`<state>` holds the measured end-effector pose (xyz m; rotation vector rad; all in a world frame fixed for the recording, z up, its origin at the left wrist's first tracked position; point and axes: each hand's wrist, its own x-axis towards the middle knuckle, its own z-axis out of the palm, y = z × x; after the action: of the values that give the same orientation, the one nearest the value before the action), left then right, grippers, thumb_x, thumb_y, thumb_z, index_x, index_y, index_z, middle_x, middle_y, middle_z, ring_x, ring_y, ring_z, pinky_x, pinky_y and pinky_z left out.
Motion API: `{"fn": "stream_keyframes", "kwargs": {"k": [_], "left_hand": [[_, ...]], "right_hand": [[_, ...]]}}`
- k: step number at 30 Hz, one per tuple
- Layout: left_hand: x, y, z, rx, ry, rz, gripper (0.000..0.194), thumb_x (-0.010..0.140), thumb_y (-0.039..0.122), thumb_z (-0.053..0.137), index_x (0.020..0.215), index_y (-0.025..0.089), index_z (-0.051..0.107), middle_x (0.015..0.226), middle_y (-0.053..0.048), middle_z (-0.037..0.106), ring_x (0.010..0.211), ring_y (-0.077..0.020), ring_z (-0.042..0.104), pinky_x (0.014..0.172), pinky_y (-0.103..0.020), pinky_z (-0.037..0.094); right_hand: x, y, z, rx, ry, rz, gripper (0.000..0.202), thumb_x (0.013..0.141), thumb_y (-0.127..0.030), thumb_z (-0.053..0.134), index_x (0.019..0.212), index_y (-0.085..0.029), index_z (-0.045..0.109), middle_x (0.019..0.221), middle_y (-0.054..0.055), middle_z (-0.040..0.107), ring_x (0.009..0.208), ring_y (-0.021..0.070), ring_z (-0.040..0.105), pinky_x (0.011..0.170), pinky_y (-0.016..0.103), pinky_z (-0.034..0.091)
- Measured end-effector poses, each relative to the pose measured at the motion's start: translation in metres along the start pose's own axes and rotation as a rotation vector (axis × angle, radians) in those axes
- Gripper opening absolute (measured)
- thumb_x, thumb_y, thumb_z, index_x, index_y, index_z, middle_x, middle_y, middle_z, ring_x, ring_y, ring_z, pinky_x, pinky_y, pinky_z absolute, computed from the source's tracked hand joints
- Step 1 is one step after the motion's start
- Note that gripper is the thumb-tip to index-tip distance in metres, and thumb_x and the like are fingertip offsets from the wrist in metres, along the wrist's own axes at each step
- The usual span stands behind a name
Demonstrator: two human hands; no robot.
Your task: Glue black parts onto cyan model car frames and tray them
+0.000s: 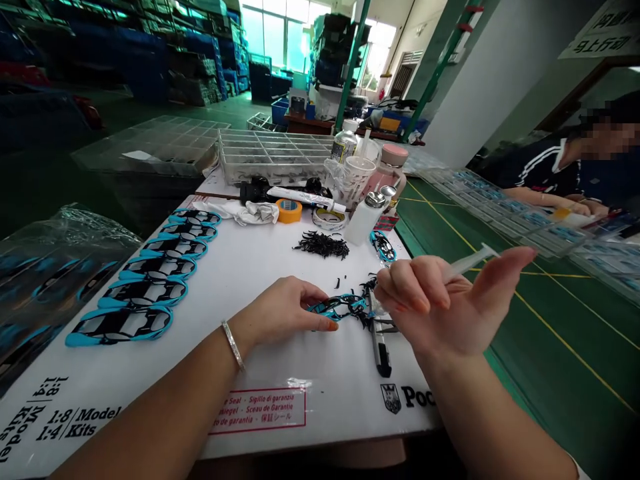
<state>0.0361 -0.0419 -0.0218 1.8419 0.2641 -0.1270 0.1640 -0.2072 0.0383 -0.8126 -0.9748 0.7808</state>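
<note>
My left hand (287,303) holds the edge of a blue-and-black plastic frame part (345,305) between thumb and fingers, low over the white board. In my right hand (445,313), raised just right of that part, is a clear syringe (470,262); its fingers curl round the barrel and the thumb stretches out by the plunger end. The syringe's tip is hidden behind the fingers. Beneath and beside the part lie small black curved pieces (369,285). A utility knife (381,353) rests on the board below them.
Similar blue-and-black parts (145,288) line the left side. Behind are a pile of black pieces (324,245), orange tape (289,211), a white bottle (361,220), a pink flask (389,170) and a clear compartment tray (275,150). A co-worker (560,160) sits at right.
</note>
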Motion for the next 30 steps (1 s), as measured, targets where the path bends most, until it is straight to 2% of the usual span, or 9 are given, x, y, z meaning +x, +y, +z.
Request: {"fn": "stream_keyframes", "kwargs": {"k": [5,8,11,13,17,30], "left_hand": [[-0.002,0.007,0.002,-0.024,-0.021,-0.047,0.045,0.067,0.046,0.077,0.101,0.017,0.072,0.084,-0.003,0.067,0.076,-0.0175,0.057,0.064,-0.025,0.040],[-0.002,0.009,0.005,-0.070,-0.032,-0.112,0.052,0.065,0.046,0.078,0.108,0.018,0.068,0.088,-0.004,0.068,0.078,-0.0182,0.059,0.067,-0.026,0.044],[-0.002,0.009,0.006,-0.118,-0.048,-0.159,0.062,0.064,0.046,0.080,0.116,0.017,0.064,0.089,-0.005,0.068,0.077,-0.0183,0.061,0.067,-0.027,0.046],[-0.001,0.009,0.006,-0.142,-0.057,-0.165,0.065,0.064,0.046,0.080,0.119,0.017,0.062,0.089,-0.006,0.068,0.076,-0.0185,0.061,0.067,-0.028,0.047],[-0.002,0.008,0.005,-0.154,-0.066,-0.167,0.065,0.064,0.045,0.080,0.119,0.017,0.061,0.087,-0.006,0.069,0.075,-0.0186,0.061,0.066,-0.028,0.048],[-0.001,0.008,0.005,-0.152,-0.058,-0.159,0.062,0.064,0.043,0.080,0.117,0.017,0.063,0.086,-0.006,0.070,0.074,-0.0183,0.062,0.065,-0.027,0.048]], "right_hand": [[-0.005,0.005,0.007,0.024,0.174,-0.062,0.049,0.081,-0.057,0.045,0.052,-0.018,0.038,0.050,-0.001,0.036,0.042,0.0096,0.031,0.044,0.026,0.026],[-0.007,0.005,0.011,0.043,0.207,-0.100,0.051,0.082,-0.057,0.045,0.052,-0.018,0.034,0.048,-0.002,0.031,0.041,0.0100,0.030,0.043,0.025,0.026],[-0.008,0.006,0.012,0.047,0.194,-0.140,0.058,0.085,-0.062,0.043,0.050,-0.018,0.030,0.044,-0.003,0.026,0.038,0.0095,0.028,0.040,0.025,0.023],[-0.010,0.007,0.014,0.047,0.177,-0.152,0.057,0.086,-0.059,0.043,0.049,-0.018,0.029,0.042,-0.003,0.024,0.037,0.0090,0.026,0.039,0.025,0.021],[-0.012,0.007,0.016,0.039,0.186,-0.175,0.051,0.085,-0.052,0.042,0.049,-0.018,0.029,0.042,-0.003,0.022,0.036,0.0088,0.024,0.038,0.025,0.020],[-0.013,0.009,0.016,0.019,0.164,-0.208,0.046,0.084,-0.046,0.044,0.049,-0.019,0.029,0.042,-0.003,0.021,0.036,0.0090,0.023,0.038,0.024,0.021]]}}
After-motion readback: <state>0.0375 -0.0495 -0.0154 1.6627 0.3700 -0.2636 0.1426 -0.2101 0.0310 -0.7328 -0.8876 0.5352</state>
